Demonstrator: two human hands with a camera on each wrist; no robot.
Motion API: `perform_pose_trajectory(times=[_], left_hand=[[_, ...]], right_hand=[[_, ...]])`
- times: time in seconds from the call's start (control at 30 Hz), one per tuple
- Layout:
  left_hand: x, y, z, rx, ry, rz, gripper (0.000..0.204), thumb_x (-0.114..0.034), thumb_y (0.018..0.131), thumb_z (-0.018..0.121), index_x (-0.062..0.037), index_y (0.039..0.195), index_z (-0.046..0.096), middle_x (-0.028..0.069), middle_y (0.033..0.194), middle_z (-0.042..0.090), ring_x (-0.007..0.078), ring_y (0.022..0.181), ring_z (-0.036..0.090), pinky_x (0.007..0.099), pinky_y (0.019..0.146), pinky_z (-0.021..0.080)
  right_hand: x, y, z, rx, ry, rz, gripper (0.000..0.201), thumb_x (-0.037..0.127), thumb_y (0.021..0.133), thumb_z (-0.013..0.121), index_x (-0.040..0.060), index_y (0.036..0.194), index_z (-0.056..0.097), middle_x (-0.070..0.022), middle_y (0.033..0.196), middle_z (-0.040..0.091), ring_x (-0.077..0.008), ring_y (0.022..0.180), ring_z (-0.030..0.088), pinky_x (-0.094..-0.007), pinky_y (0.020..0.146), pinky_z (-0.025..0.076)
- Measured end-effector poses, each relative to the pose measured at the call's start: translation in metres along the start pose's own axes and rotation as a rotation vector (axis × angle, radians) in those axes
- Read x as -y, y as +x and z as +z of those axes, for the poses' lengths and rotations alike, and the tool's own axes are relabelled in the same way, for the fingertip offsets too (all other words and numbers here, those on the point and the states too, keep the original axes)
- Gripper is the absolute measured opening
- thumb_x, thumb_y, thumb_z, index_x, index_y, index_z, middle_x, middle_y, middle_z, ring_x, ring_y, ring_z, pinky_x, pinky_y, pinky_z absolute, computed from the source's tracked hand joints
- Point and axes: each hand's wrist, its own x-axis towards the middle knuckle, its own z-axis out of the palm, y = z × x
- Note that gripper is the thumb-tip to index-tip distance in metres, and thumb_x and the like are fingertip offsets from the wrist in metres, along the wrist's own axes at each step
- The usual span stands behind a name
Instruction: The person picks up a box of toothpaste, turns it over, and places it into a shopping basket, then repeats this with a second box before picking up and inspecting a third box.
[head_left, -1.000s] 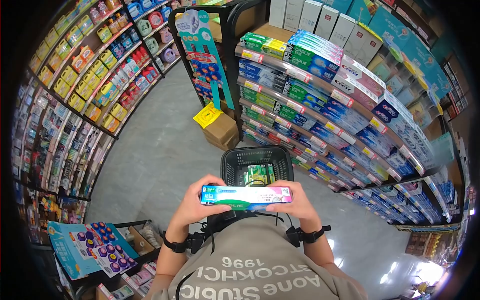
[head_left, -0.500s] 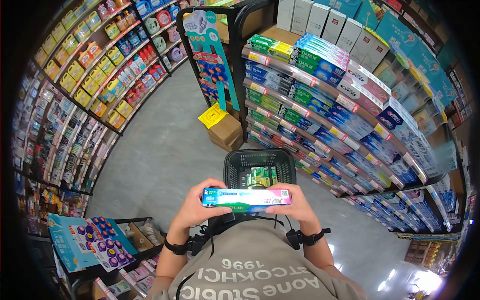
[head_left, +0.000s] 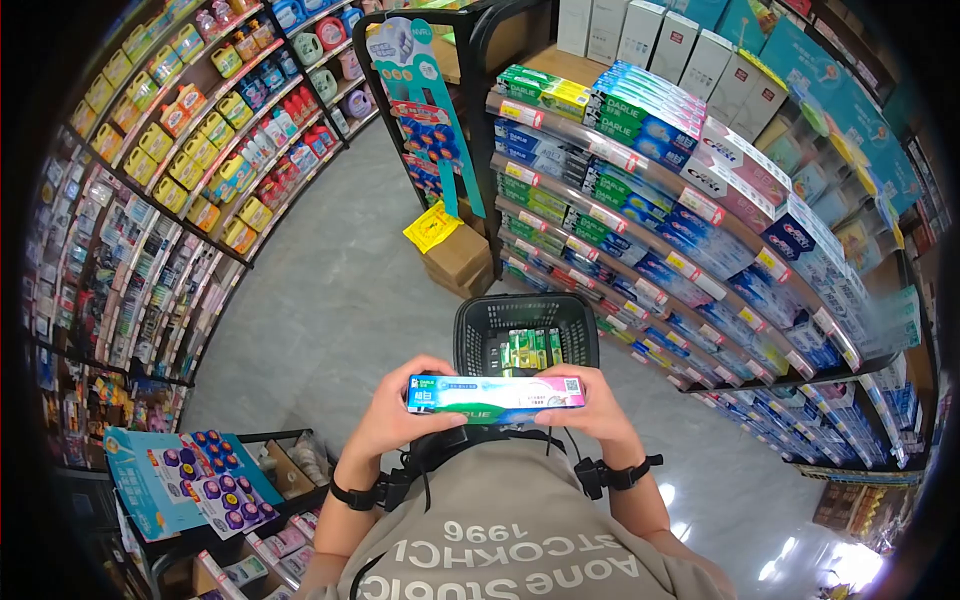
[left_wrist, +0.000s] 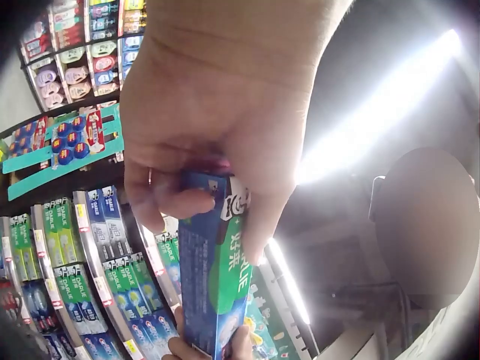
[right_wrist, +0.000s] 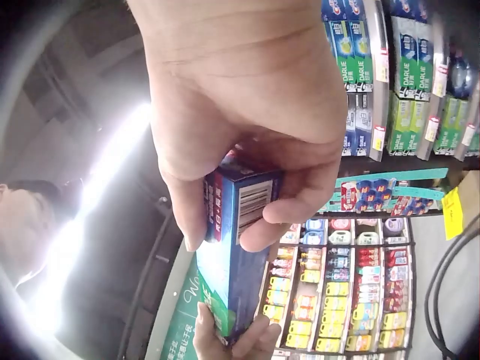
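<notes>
In the head view a long blue, white and pink Darlie toothpaste box (head_left: 495,393) is held level in front of the chest, between both hands. My left hand (head_left: 398,408) grips its left end, thumb at the near side and fingers behind. At the opposite end my right hand (head_left: 600,408) grips it the same way. The left wrist view shows the left hand (left_wrist: 217,120) with its fingers curled round the box's end (left_wrist: 234,262). In the right wrist view, the right hand (right_wrist: 251,97) pinches the end with the barcode (right_wrist: 255,202).
Just beyond the hands is a black shopping basket (head_left: 470,335) with several green boxes (head_left: 528,347) in it. Toothpaste shelves (head_left: 640,220) curve along the right. Cardboard boxes (head_left: 462,262) with a yellow packet (head_left: 432,227) stand on the floor. Bottle shelves (head_left: 180,140) line the left.
The view has shifted slightly, so shelves and basket appear a little further right. Both hands keep hold of the toothpaste box, which stays nearly in the same place.
</notes>
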Motion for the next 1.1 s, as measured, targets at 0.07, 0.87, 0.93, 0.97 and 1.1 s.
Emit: perform_pose_trajectory(times=[0.07, 0.87, 0.93, 0.97, 1.1], left_hand=[[-0.002, 0.0, -0.002, -0.009, 0.013, 0.006, 0.047, -0.007, 0.076, 0.091, -0.0042, 0.115, 0.064, 0.0007, 0.106, 0.066, 0.0087, 0.098, 0.061, 0.0253, 0.088, 0.05], [0.011, 0.01, -0.002, 0.002, -0.012, 0.025, 0.05, -0.008, 0.073, 0.093, -0.0046, 0.114, 0.065, 0.0006, 0.103, 0.066, 0.0084, 0.095, 0.061, 0.0245, 0.085, 0.05], [0.011, 0.013, -0.006, 0.021, 0.006, 0.048, 0.048, -0.007, 0.075, 0.092, -0.0045, 0.114, 0.065, 0.0006, 0.106, 0.066, 0.0084, 0.096, 0.061, 0.0243, 0.086, 0.05], [0.01, 0.015, -0.008, 0.014, 0.004, 0.039, 0.049, -0.007, 0.074, 0.093, -0.0046, 0.114, 0.065, 0.0005, 0.105, 0.066, 0.0084, 0.096, 0.061, 0.0243, 0.085, 0.05], [0.007, 0.013, -0.009, 0.002, -0.001, -0.019, 0.052, -0.008, 0.071, 0.094, -0.0046, 0.113, 0.064, 0.0006, 0.102, 0.065, 0.0083, 0.094, 0.061, 0.0241, 0.084, 0.049]], right_hand=[[0.001, 0.004, 0.0, 0.015, 0.032, 0.012, 0.049, 0.007, 0.074, 0.093, -0.0047, 0.116, 0.07, -0.0047, 0.105, 0.073, -0.0106, 0.096, 0.066, -0.0269, 0.088, 0.053], [0.014, 0.009, -0.009, 0.038, -0.185, -0.063, 0.05, 0.012, 0.075, 0.093, -0.0049, 0.116, 0.07, -0.0055, 0.104, 0.072, -0.0115, 0.092, 0.067, -0.0269, 0.082, 0.054], [0.015, 0.012, -0.009, 0.039, -0.166, -0.069, 0.051, 0.012, 0.075, 0.094, -0.0049, 0.117, 0.07, -0.006, 0.105, 0.072, -0.012, 0.094, 0.067, -0.0273, 0.084, 0.054], [0.014, 0.013, -0.009, 0.04, -0.156, -0.069, 0.051, 0.013, 0.075, 0.094, -0.0049, 0.117, 0.07, -0.0062, 0.105, 0.072, -0.0122, 0.094, 0.067, -0.0276, 0.084, 0.054], [0.012, 0.013, -0.005, 0.022, -0.124, -0.04, 0.051, 0.013, 0.075, 0.094, -0.0039, 0.118, 0.071, -0.0065, 0.106, 0.072, -0.0122, 0.095, 0.067, -0.0282, 0.086, 0.054]])
